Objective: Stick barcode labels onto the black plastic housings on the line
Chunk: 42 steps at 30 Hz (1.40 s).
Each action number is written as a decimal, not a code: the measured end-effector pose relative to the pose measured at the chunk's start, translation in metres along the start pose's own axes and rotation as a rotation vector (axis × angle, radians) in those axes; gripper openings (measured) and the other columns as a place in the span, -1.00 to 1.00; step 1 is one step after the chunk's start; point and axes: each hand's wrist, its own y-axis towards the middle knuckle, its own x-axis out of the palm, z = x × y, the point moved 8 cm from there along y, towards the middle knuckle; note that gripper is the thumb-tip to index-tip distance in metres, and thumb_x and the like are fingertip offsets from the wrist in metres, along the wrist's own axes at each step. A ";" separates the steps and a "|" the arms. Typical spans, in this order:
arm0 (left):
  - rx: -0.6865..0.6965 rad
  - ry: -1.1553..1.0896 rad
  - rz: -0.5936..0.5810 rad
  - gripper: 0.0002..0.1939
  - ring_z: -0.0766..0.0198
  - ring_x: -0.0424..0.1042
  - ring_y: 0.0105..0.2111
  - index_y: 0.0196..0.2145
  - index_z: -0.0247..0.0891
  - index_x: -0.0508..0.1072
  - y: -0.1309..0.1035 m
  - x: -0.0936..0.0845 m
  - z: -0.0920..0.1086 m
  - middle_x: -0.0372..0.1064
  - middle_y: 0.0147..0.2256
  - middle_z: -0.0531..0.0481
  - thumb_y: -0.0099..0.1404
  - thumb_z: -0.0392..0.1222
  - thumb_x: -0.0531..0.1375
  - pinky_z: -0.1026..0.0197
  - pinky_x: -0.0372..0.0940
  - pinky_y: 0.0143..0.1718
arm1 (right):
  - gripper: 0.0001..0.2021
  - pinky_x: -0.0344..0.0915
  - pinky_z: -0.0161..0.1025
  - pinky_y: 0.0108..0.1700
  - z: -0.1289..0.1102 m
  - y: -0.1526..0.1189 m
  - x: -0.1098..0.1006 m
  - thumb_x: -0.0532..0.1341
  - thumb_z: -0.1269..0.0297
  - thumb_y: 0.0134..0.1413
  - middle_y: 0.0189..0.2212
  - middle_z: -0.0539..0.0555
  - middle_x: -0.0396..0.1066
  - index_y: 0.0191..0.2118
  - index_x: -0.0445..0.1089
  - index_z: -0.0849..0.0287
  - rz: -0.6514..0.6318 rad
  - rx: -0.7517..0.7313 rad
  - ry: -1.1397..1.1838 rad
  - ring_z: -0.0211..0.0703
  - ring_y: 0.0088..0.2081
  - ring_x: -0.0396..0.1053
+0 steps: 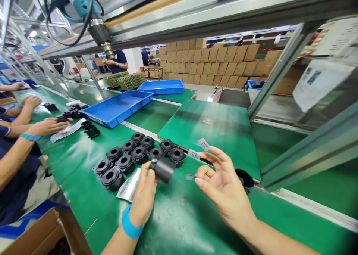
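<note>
My left hand [144,195], with a blue band at its wrist, grips a black cylindrical plastic part [165,170] tilted above the green table. To its right is my right hand [220,180], carrying small stickers. One sticker [190,177] shows at the thumb and a bent finger; a second sticker [194,154] and a third sticker [204,144] cling to the tips of other fingers. Several similar black round parts [125,162] stand in rows just beyond my left hand. A shiny sheet of stickers [130,186] lies partly behind that hand.
A blue tray [120,107] lies on the green table [179,225]. Another black round part [244,178] rests near a metal post [275,72]. A power driver [97,27] hangs overhead. Co-workers' hands [50,126] are at the left; a cardboard box [44,232] stands below.
</note>
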 end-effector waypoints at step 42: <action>-0.616 -0.879 0.054 -0.33 0.33 0.44 -0.38 0.14 -0.19 0.51 -0.047 0.024 -0.009 0.56 -0.09 -0.13 0.23 0.22 0.48 0.32 0.36 -0.41 | -0.30 0.57 -0.22 -0.09 -0.011 0.010 0.014 0.62 0.36 0.03 0.22 0.03 0.31 0.21 0.45 -0.33 0.091 0.138 0.032 -0.05 0.04 0.40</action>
